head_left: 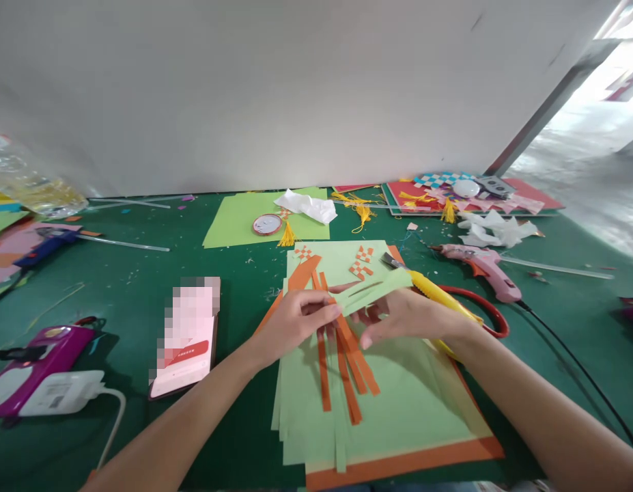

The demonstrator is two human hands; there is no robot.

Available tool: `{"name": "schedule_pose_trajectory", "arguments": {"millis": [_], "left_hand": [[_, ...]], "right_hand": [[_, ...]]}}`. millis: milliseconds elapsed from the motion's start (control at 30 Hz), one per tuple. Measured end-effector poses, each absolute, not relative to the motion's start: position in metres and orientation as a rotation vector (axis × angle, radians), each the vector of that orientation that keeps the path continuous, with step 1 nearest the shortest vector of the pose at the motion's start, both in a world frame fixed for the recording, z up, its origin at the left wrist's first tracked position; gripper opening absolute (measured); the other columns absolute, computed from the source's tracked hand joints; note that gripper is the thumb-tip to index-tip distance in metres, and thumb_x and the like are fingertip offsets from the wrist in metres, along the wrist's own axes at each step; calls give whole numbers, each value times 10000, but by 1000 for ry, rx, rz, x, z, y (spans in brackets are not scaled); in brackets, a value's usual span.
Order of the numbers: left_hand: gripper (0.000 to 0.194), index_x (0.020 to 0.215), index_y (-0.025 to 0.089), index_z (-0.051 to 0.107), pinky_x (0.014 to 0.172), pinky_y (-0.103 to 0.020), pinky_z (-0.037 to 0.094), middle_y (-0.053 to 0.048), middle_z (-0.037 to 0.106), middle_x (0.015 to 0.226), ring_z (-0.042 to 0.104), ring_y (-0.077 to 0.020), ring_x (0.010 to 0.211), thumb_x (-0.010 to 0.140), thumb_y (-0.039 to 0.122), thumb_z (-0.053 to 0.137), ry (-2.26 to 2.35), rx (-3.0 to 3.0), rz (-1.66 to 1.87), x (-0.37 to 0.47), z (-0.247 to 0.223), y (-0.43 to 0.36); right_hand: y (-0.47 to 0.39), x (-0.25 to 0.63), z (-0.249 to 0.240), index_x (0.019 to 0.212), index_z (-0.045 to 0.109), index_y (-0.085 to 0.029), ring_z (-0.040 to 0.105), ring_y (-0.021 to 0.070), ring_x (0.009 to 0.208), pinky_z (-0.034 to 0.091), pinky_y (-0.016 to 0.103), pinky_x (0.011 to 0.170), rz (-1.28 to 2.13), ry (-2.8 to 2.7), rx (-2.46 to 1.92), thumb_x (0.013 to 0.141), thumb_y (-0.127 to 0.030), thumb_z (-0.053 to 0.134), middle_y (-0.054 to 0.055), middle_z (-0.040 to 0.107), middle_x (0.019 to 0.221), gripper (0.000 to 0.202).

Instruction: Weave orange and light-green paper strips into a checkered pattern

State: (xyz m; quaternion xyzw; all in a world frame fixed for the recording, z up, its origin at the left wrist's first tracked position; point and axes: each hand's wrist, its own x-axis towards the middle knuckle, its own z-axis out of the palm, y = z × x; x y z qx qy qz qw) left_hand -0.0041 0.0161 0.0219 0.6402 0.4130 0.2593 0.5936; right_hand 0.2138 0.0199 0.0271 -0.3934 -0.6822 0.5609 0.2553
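Note:
My left hand (293,321) pinches a bundle of crossed paper strips between thumb and fingers. Orange paper strips (358,359) hang down from the pinch and stick up behind it. Light green paper strips (372,292) run off to the right, over the fingers of my right hand (416,316). That hand is beside the bundle, its thumb and fingers apart. Underneath lies a stack of light green paper sheets (398,403) with orange sheet (413,465) edges showing. Small orange-and-white checkered pieces (361,268) rest on its far part.
Scissors (444,301) with yellow and red handles lie by my right hand. Further right is a pink glue gun (483,270) with its cord. On the left are a phone (190,342), a purple power strip (50,355) and a blue glue gun (47,249). A wall (275,96) stands behind.

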Motion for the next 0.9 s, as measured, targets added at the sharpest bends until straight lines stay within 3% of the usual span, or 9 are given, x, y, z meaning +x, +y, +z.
{"name": "schedule_pose_trajectory", "arguments": {"millis": [67, 133, 267, 567, 667, 767, 900], "left_hand": [[281, 686, 177, 631, 609, -244, 448, -1, 626, 640, 600, -144, 618, 882, 376, 601, 993, 1528, 652, -3, 21, 15], [273, 700, 172, 629, 600, -244, 434, -6, 623, 655, 605, -149, 632, 886, 370, 598, 1005, 1576, 668, -3, 21, 14], [301, 688, 175, 595, 588, -239, 428, 2, 580, 654, 587, -144, 630, 906, 381, 569, 999, 1649, 687, -1, 19, 13], [328, 716, 180, 585, 610, -241, 419, 13, 577, 633, 552, -131, 606, 953, 388, 494, 1091, 1723, 807, 3, 19, 8], [332, 682, 180, 564, 634, -244, 419, 14, 577, 632, 553, -128, 621, 949, 372, 515, 1114, 1676, 908, 0, 20, 11], [291, 720, 174, 596, 648, -247, 446, 8, 582, 662, 549, -121, 625, 938, 361, 546, 1057, 1439, 1079, -5, 21, 19], [281, 717, 161, 611, 594, -212, 432, 7, 558, 708, 509, -87, 611, 912, 362, 595, 933, 1081, 1128, -8, 19, 28]], "right_hand": [[19, 208, 21, 860, 682, -193, 508, 118, 631, 422, 256, 567, 1652, -1752, -988, 742, -349, 752, 1, 634, 760, 207], [18, 201, 13, 721, 617, -169, 442, 93, 547, 375, 253, 519, 1601, -1555, -1099, 790, -444, 696, -21, 557, 637, 294], [17, 191, 1, 630, 539, -167, 446, 98, 494, 354, 262, 494, 1546, -1318, -1154, 762, -461, 721, -40, 496, 531, 370], [14, 186, -3, 678, 575, -163, 458, 99, 530, 357, 253, 499, 1505, -1143, -1138, 739, -467, 739, -21, 554, 594, 351], [17, 191, 4, 662, 630, -149, 467, 98, 532, 362, 255, 508, 1506, -1315, -1186, 775, -482, 699, -1, 587, 611, 358], [23, 203, 18, 979, 723, -188, 557, 126, 645, 425, 254, 573, 1447, -1642, -1195, 813, -409, 676, 12, 654, 755, 280], [19, 215, 31, 1030, 740, -245, 606, 148, 767, 474, 264, 684, 1303, -2264, -1044, 864, -234, 621, 26, 681, 883, 205]]}}
